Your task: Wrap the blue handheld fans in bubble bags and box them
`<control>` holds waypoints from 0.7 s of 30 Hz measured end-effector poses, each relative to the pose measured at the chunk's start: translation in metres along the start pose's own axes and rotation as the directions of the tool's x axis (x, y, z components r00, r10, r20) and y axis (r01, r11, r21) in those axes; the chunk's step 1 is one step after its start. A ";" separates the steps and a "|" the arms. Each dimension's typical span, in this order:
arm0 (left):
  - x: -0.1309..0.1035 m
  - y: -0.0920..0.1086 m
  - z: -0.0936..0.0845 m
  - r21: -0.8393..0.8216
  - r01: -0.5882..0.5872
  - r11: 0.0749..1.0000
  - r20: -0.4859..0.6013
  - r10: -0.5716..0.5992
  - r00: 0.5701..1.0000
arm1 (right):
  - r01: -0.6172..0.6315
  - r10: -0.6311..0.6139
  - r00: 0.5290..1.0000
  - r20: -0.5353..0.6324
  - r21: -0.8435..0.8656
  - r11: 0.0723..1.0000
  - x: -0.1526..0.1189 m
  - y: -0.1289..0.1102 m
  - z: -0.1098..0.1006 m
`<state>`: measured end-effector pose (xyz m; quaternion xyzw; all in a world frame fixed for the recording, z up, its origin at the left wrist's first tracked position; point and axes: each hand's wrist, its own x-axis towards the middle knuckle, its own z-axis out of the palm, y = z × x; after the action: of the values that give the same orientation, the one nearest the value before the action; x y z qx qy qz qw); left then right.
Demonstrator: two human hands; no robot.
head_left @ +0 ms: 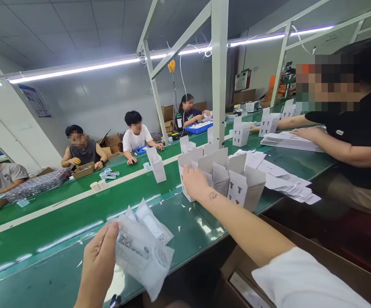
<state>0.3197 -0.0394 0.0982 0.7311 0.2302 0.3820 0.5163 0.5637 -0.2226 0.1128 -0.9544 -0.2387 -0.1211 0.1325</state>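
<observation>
My left hand (104,248) pinches the upper left edge of a translucent plastic pouch (145,256), which hangs over the bench's front edge with small parts showing through it. Behind it, another pouch (153,222) lies on the green bench. My right hand (193,182) reaches out to a group of white open-topped boxes, with its fingers on the leftmost box (187,162). Its fingertips are partly hidden by the hand itself. Beside it stand more upright boxes (246,184) with their flaps raised and small pictures printed on the sides.
Flat white cartons (278,175) lie right of the boxes. A green conveyor (60,218) runs behind the bench, carrying one white box (156,167). A metal post (220,77) rises beyond. A person (355,137) works at the right; others sit across. A cardboard box (288,244) is below.
</observation>
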 end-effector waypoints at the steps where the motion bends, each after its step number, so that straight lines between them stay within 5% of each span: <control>1: 0.008 0.002 0.004 0.002 0.004 1.000 0.000 -0.004 1.000 | 0.004 -0.004 0.999 0.037 0.000 1.000 0.011 0.002 0.006; 6: 0.051 0.017 0.021 -0.113 -0.018 0.993 -0.133 0.003 0.991 | 0.095 -0.100 0.989 0.107 0.050 0.994 0.024 -0.005 0.024; 13: 0.111 0.043 0.070 -0.422 -0.274 0.864 -0.188 0.212 0.959 | 0.293 -0.311 0.944 0.110 0.155 0.943 -0.008 -0.025 0.030; 18: 0.130 0.048 0.105 -0.494 -0.285 0.821 -0.158 0.237 0.959 | 0.450 -0.422 0.893 -0.158 0.262 0.854 -0.005 0.004 0.022; 21: 0.138 0.042 0.121 -0.507 -0.242 0.827 -0.108 0.218 0.970 | 0.475 -0.536 0.844 0.016 0.443 0.760 0.017 0.021 0.028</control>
<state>0.4967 -0.0232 0.1605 0.5790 0.0412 0.5056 0.6383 0.5934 -0.2246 0.0879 -0.8082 -0.5169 -0.0296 0.2806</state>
